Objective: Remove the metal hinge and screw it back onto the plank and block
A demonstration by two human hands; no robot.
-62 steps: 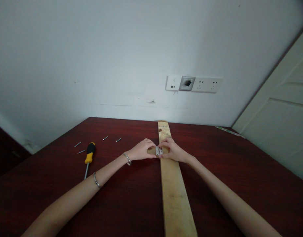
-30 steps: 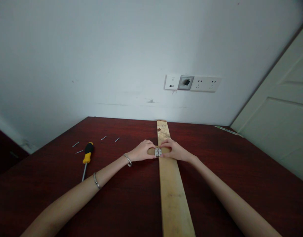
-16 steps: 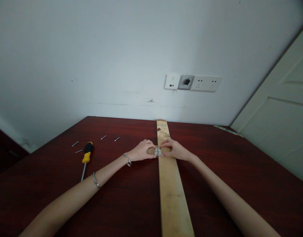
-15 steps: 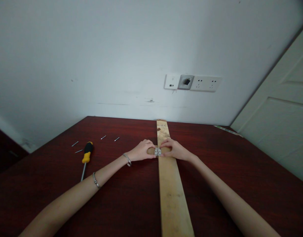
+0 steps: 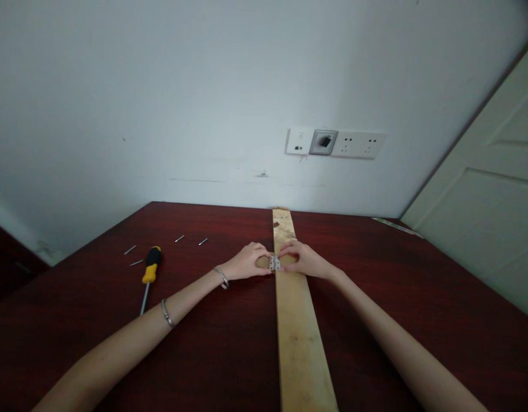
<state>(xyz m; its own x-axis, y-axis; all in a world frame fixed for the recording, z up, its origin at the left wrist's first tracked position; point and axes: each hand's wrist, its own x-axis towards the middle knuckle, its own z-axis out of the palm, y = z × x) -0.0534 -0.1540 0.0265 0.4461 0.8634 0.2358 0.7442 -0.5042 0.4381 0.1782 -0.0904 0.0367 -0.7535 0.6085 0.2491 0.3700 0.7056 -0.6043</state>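
A long pale wooden plank (image 5: 299,337) lies on the dark red table (image 5: 212,355), running away from me toward the wall. A small silver hinge (image 5: 274,263) sits at the plank's left edge, about two thirds of the way up. My left hand (image 5: 245,262) pinches the hinge's left leaf, with a small wooden piece showing under its fingers. My right hand (image 5: 304,260) rests on the plank and holds the right leaf. Both hands meet at the hinge.
A yellow-and-black screwdriver (image 5: 149,273) lies left of my left arm. Several loose screws (image 5: 203,241) are scattered beyond it. Wall sockets (image 5: 335,143) sit above the table's far edge, and a white door (image 5: 487,200) stands at the right.
The hinge, angled across the plank edge 2.1 s ago, now sits squarer between my fingers. My hands stay in place; the view has shifted slightly.
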